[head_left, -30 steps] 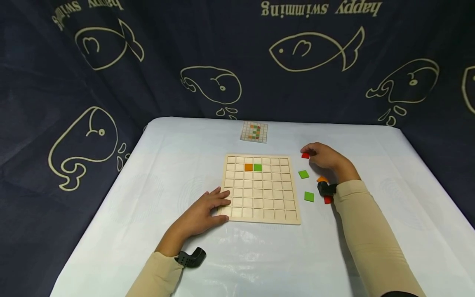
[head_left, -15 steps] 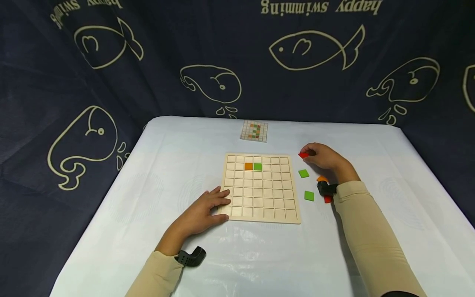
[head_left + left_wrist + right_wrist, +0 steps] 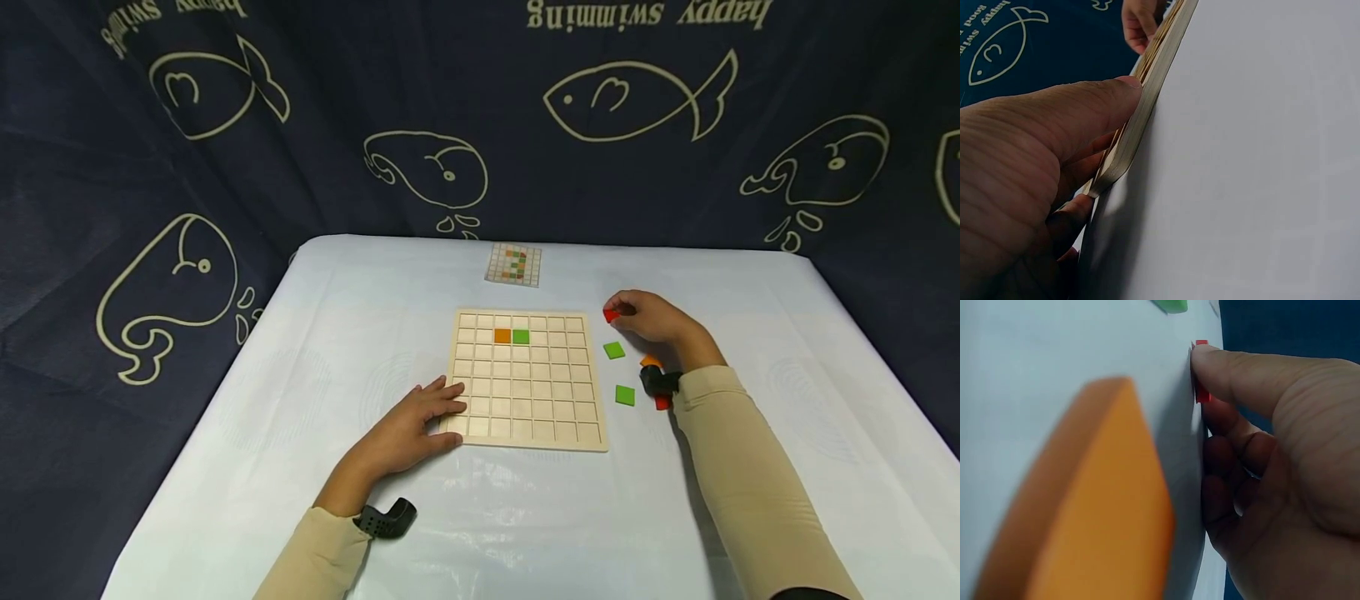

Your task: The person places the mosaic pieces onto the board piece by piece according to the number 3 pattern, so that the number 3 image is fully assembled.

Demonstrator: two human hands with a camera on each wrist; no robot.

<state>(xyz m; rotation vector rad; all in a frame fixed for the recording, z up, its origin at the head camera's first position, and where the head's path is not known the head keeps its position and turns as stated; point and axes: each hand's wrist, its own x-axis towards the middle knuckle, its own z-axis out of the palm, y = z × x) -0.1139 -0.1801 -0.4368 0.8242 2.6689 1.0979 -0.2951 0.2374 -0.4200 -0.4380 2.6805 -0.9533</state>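
Note:
A wooden grid board (image 3: 532,392) lies on the table, with an orange square tile (image 3: 502,336) and a green square tile (image 3: 521,337) side by side in its second row. My left hand (image 3: 408,427) rests on the board's near left corner, fingers spread over the edge; the left wrist view shows the thumb (image 3: 1094,115) against the board's side. Beyond the board's far right corner, my right hand (image 3: 652,317) pinches a small red tile (image 3: 611,316) between thumb and fingers. In the right wrist view that red tile (image 3: 1203,394) is partly covered by the thumb.
Two loose green tiles (image 3: 614,350) (image 3: 625,396) lie right of the board. An orange tile (image 3: 651,361) and another red tile (image 3: 663,402) sit partly hidden by the right wrist camera. A pattern card (image 3: 513,265) lies behind the board, before a dark curtain (image 3: 480,183).
The right fingers have drawn the red tile slightly left and turned it between them. The left hand and the board stay where they were.

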